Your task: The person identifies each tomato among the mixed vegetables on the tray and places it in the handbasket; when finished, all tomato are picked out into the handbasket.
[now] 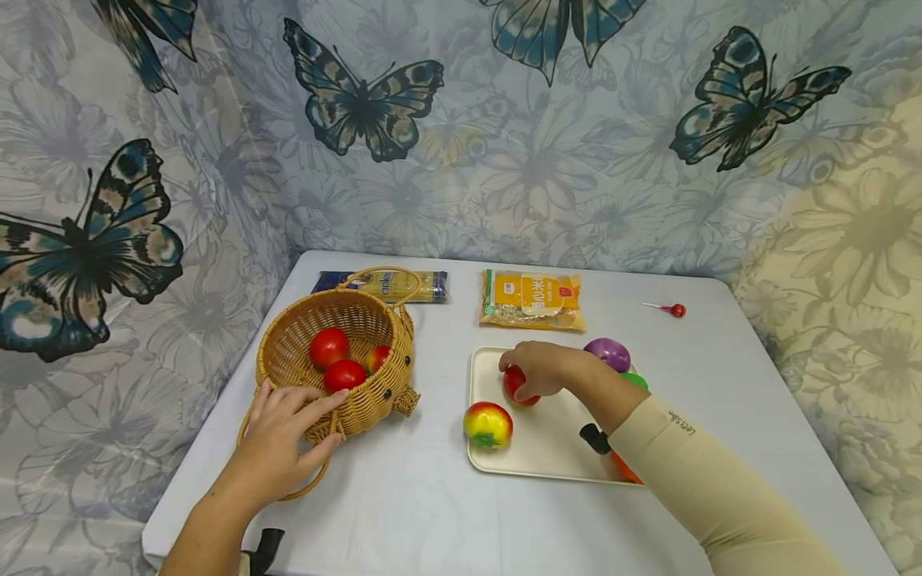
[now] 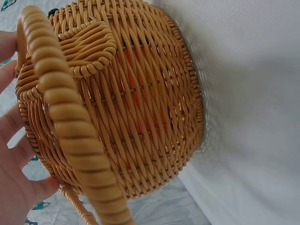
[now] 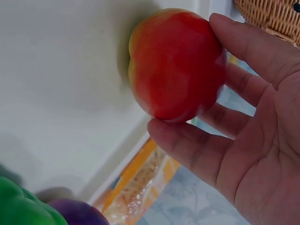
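Observation:
My right hand (image 1: pixel 551 368) grips a red apple (image 3: pixel 176 65) over the cream tray (image 1: pixel 547 456), thumb on one side and fingers on the other. In the right wrist view the apple has a yellowish-green side facing the tray. A red-and-yellow apple with a green end (image 1: pixel 488 426) sits at the tray's left edge. My left hand (image 1: pixel 281 440) rests on the near rim of a wicker basket (image 1: pixel 370 408), fingers spread. Inside the basket lie red round fruits (image 1: pixel 329 348) and a red-yellow one (image 1: pixel 377 358). The basket's wicker handle (image 2: pixel 70 112) hangs in front of it.
On the tray's right side are a purple round item (image 1: pixel 608 354), a green pepper-like item (image 3: pixel 28 206) and a partly hidden orange item (image 1: pixel 625 469). Behind lie a pasta packet (image 1: pixel 432 286), a yellow grain bag (image 1: pixel 533 300) and a red lollipop (image 1: pixel 677 310).

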### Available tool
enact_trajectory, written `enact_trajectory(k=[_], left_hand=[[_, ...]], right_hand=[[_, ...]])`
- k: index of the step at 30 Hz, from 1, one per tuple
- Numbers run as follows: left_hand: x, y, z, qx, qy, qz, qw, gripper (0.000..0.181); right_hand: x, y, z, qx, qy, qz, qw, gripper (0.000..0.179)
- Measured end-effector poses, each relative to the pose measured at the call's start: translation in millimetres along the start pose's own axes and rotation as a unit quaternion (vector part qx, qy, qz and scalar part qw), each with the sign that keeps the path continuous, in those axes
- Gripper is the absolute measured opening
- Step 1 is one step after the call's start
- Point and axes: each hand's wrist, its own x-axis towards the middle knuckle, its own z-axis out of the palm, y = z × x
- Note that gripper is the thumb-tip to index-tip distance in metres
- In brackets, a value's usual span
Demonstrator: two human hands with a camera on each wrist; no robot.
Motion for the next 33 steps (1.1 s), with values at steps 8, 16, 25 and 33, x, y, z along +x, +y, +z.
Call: enact_trajectory(k=[8,16,25,33], left_hand=[[-1.2,-0.6,0.8,-0.001,0.004,-0.001,1.0,0.056],[-2.0,-0.8,0.4,-0.003,0.001,0.001,1.0,0.055],[-1.3,-0.8,-0.2,-0.001,-0.006,-0.003,1.0,0.056],[0.4,-1.5,-0.4,0.002,-0.014,-0.004,0.9999,0.056]], right_hand=[[-2.5,-2.6,-7.0,-0.006,0.004,-0.003,1.0,0.058],[-3.3,-5.1,-17.8,-0.01,0.01,-0.005,0.9999,0.059],[-6.0,-19.1,-36.9,-0.051,0.037,-0.023,0.9978,0.057],[-5.6,-40.7,-57.8,-0.044,0.047,-0.046,0.9969,0.055]])
